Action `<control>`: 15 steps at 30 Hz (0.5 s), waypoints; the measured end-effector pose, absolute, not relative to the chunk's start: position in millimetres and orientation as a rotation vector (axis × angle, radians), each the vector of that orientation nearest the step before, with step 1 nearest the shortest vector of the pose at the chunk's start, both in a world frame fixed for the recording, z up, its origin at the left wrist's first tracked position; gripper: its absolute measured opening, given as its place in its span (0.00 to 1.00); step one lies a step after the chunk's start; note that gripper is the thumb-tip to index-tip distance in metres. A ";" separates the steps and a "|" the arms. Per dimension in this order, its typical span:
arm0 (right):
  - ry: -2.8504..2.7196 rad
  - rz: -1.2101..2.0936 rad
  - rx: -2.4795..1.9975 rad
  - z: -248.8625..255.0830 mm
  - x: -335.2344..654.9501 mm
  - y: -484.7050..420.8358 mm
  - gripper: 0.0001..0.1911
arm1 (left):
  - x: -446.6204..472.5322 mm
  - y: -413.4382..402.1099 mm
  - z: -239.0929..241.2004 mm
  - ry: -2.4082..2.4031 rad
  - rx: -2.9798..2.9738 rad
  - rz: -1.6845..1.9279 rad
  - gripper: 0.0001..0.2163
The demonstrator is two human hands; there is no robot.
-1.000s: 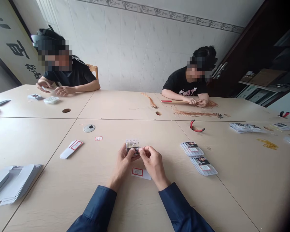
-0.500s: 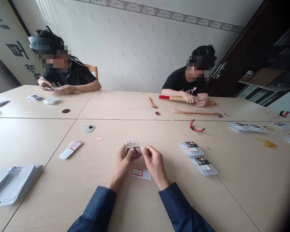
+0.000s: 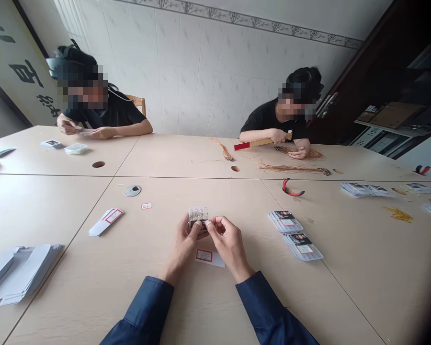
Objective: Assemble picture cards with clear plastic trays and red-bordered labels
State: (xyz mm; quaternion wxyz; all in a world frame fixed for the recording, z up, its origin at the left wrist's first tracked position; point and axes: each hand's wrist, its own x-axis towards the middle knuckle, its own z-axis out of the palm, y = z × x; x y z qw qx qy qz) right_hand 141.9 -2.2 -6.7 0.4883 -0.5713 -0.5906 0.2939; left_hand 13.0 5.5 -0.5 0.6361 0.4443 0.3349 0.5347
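Note:
My left hand [image 3: 182, 244] grips a small clear packet [image 3: 197, 216] with a dark card inside, held upright above the table. My right hand [image 3: 228, 242] pinches the packet's right edge with thumb and forefinger. Just below my hands, a white strip with a red-bordered label [image 3: 209, 257] lies flat on the table [image 3: 237, 297]. Both sleeves are dark blue.
Two stacks of filled packets [image 3: 294, 235] lie to the right, red-handled pliers [image 3: 292, 189] beyond them. White label strips [image 3: 105, 221] and grey folded cards [image 3: 21, 273] lie at left. Two people sit across the table, one handling orange cords [image 3: 290, 167].
The packet has tipped slightly more upright between my fingers. The person at the far right has lifted the red-tipped stick off the table.

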 end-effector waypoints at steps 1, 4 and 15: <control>-1.424 0.719 -1.393 -6.5 141.7 -2.2 0.13 | 13.4 5.4 -0.9 0.766 1.018 1.222 0.12; -1.389 0.694 -1.432 -6.1 140.6 -2.1 0.12 | 14.2 4.8 -1.0 0.769 1.031 1.215 0.12; -1.377 0.633 -1.445 -6.3 139.3 -2.2 0.11 | 14.7 5.8 -2.6 0.770 1.039 1.214 0.13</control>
